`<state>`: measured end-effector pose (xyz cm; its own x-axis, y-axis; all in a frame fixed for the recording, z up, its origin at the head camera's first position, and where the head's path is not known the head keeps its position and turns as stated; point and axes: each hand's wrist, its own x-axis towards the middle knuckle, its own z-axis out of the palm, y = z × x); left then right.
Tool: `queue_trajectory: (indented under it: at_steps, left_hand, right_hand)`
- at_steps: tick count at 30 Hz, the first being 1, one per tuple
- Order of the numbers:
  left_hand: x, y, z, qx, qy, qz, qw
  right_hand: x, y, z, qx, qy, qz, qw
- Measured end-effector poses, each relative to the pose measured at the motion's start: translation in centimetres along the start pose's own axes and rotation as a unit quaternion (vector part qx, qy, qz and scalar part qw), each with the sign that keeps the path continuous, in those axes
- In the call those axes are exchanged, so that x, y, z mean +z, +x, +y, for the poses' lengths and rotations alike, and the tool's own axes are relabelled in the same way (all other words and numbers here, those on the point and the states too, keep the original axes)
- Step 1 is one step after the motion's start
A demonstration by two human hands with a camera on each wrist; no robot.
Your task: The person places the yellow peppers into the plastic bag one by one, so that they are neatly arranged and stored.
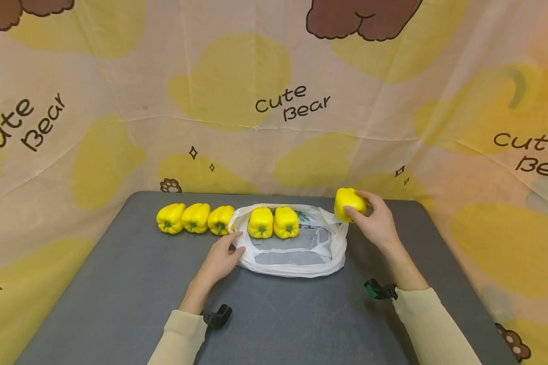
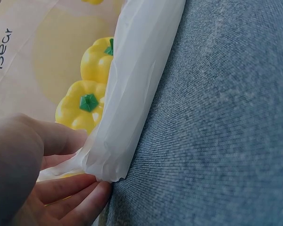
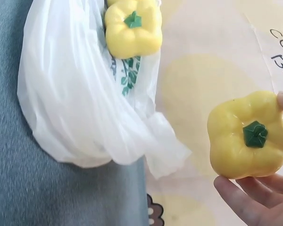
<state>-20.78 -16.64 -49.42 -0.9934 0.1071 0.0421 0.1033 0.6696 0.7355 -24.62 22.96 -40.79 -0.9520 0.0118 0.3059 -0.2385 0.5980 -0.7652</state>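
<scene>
My right hand [image 1: 378,223] grips a yellow bell pepper [image 1: 347,204] with a green stem, held up by the right end of a white plastic bag [image 1: 292,271]. In the right wrist view the fingers lie around the side and underside of this pepper [image 3: 247,136]. At the bag's left end my left hand [image 1: 221,256] pinches the rim; the left wrist view shows the thumb and fingers [image 2: 75,193] on either side of the gathered plastic [image 2: 127,94]. Two yellow peppers [image 1: 261,223] sit side by side inside the open bag, at its back left.
Left of the bag, three more yellow bell peppers [image 1: 196,218] stand in a row on the grey table [image 1: 109,284], the nearest one partly behind the bag's rim. A printed cloth [image 1: 237,86] with bear lettering hangs behind the table and along both sides.
</scene>
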Motion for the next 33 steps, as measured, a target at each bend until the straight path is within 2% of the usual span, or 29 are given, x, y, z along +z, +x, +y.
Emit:
queue_trajectory:
  at_steps: [15,33]
  left_hand:
    - [0.1,0.0,0.0,-0.001,-0.006,-0.003,1.0000]
    - [-0.1,-0.1,0.1,-0.002,-0.009,0.000,1.0000]
  right_hand:
    - [2.9,0.1,-1.2,0.005,0.023,-0.044,0.999]
    - [6.9,0.0,0.0,0.017,0.038,-0.081,0.996]
